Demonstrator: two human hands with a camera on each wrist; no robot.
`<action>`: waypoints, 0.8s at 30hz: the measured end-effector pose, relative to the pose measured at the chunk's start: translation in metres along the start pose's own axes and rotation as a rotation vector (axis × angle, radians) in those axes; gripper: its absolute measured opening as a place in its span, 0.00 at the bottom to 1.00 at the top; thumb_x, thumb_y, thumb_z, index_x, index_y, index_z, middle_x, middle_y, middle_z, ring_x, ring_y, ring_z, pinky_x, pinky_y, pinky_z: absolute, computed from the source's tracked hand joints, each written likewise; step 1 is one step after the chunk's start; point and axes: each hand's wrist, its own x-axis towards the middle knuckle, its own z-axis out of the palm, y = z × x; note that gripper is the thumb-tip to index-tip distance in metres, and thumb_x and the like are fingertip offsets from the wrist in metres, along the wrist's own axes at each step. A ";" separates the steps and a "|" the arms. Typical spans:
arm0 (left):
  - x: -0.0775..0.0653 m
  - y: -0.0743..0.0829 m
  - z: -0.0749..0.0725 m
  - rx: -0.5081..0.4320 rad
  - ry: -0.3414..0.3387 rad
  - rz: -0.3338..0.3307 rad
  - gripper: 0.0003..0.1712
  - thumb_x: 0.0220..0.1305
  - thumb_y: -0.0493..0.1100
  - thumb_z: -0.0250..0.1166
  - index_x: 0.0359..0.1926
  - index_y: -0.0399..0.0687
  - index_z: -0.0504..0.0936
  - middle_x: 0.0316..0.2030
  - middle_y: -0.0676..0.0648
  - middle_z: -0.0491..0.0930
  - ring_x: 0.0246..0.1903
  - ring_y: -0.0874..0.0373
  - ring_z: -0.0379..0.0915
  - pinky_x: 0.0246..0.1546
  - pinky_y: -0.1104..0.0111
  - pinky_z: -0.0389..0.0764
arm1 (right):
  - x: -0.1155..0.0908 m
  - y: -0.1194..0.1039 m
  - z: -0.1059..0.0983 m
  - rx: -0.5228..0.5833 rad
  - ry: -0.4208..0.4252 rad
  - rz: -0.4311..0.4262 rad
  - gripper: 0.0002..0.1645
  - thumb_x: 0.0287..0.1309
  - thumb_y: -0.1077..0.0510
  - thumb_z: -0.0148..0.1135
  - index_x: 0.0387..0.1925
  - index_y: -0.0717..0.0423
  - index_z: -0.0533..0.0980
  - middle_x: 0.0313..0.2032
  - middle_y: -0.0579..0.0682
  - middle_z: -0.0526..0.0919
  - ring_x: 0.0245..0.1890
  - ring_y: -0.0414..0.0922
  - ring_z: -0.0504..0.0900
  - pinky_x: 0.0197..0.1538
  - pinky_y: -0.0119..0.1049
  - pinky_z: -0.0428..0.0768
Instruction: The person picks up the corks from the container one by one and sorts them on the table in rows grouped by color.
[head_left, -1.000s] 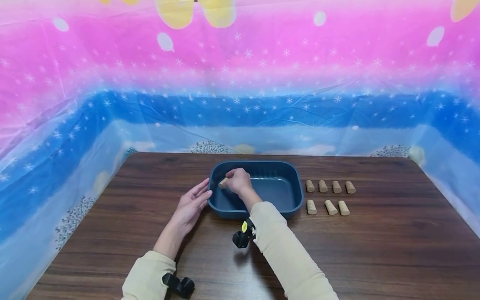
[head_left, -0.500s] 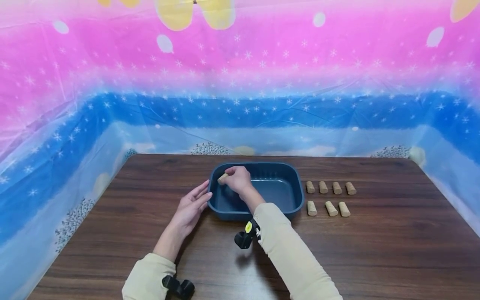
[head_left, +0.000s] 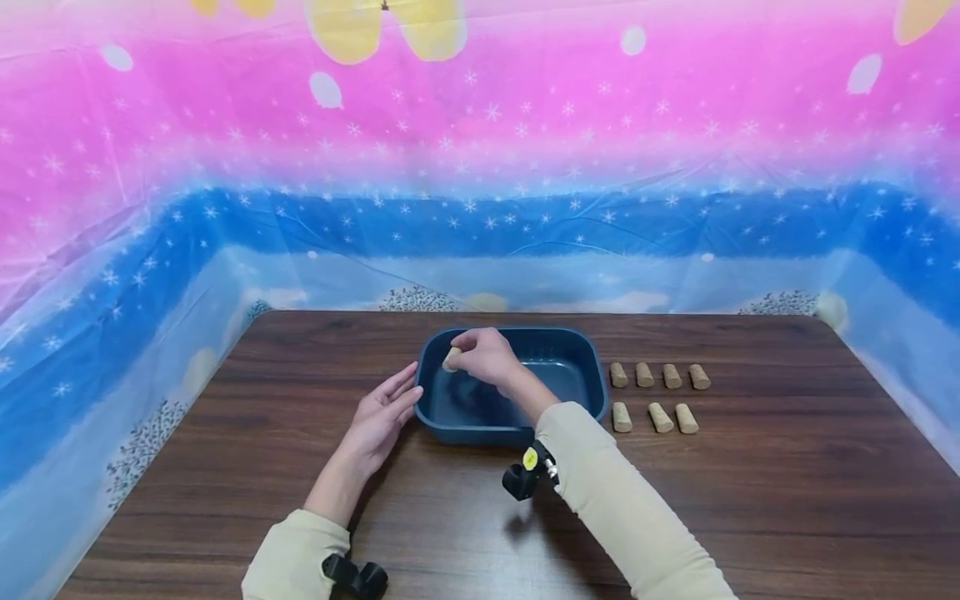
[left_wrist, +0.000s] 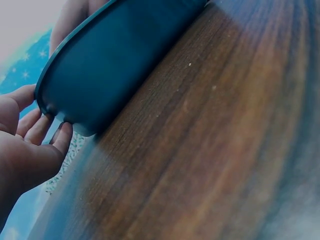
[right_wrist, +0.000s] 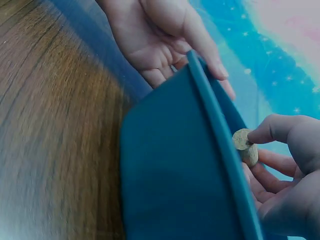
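Observation:
A dark blue rectangular basin (head_left: 465,432) stands on the table. My right hand (head_left: 486,357) reaches over its front rim and pinches a cork (head_left: 451,359) between thumb and fingers, inside the left end. The right wrist view shows the cork's round end (right_wrist: 242,139) just past the rim. My left hand (head_left: 381,418) touches the basin's left end from outside, fingers loosely extended. In the left wrist view, fingertips (left_wrist: 65,131) rest against the basin's outer wall. To the right of the basin lie several corks in a back row (head_left: 644,375) and three in a front row (head_left: 660,417).
The brown wood-grain table (head_left: 765,483) carries everything. A pink and blue printed cloth (head_left: 480,208) hangs close behind the table's back edge and along both sides. Black wrist cameras (head_left: 522,482) hang below the sleeves, one close in front of the basin.
My right wrist and forearm have swung to the right, and the cork in my fingers has tipped more upright and moved up slightly. My left hand stays at the basin; the table corks have not moved.

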 end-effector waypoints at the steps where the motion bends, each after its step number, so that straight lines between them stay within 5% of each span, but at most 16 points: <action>1: 0.000 0.000 0.000 0.001 -0.002 0.003 0.30 0.71 0.39 0.57 0.72 0.44 0.61 0.69 0.43 0.62 0.67 0.53 0.60 0.63 0.65 0.66 | -0.002 0.000 -0.003 0.006 -0.009 -0.007 0.22 0.59 0.61 0.65 0.54 0.62 0.77 0.47 0.56 0.80 0.44 0.50 0.79 0.49 0.42 0.81; 9: 0.000 -0.001 0.002 0.013 0.005 0.017 0.31 0.71 0.37 0.56 0.72 0.42 0.60 0.70 0.42 0.60 0.67 0.53 0.58 0.63 0.64 0.65 | -0.014 -0.002 -0.034 0.052 -0.034 -0.051 0.22 0.61 0.62 0.62 0.57 0.62 0.75 0.49 0.56 0.78 0.48 0.50 0.78 0.51 0.45 0.79; 16: 0.000 -0.001 0.002 0.006 0.003 0.017 0.31 0.71 0.36 0.57 0.72 0.42 0.60 0.70 0.42 0.60 0.67 0.54 0.57 0.63 0.65 0.65 | -0.030 0.001 -0.064 -0.025 0.002 -0.087 0.26 0.62 0.59 0.62 0.60 0.64 0.72 0.50 0.57 0.78 0.50 0.51 0.77 0.50 0.44 0.78; 24: 0.000 -0.001 0.002 0.001 0.004 0.015 0.30 0.71 0.36 0.56 0.72 0.42 0.60 0.70 0.41 0.60 0.67 0.53 0.58 0.63 0.65 0.65 | -0.044 0.015 -0.099 -0.040 0.004 -0.110 0.27 0.60 0.61 0.64 0.59 0.68 0.72 0.51 0.60 0.77 0.51 0.54 0.76 0.56 0.53 0.75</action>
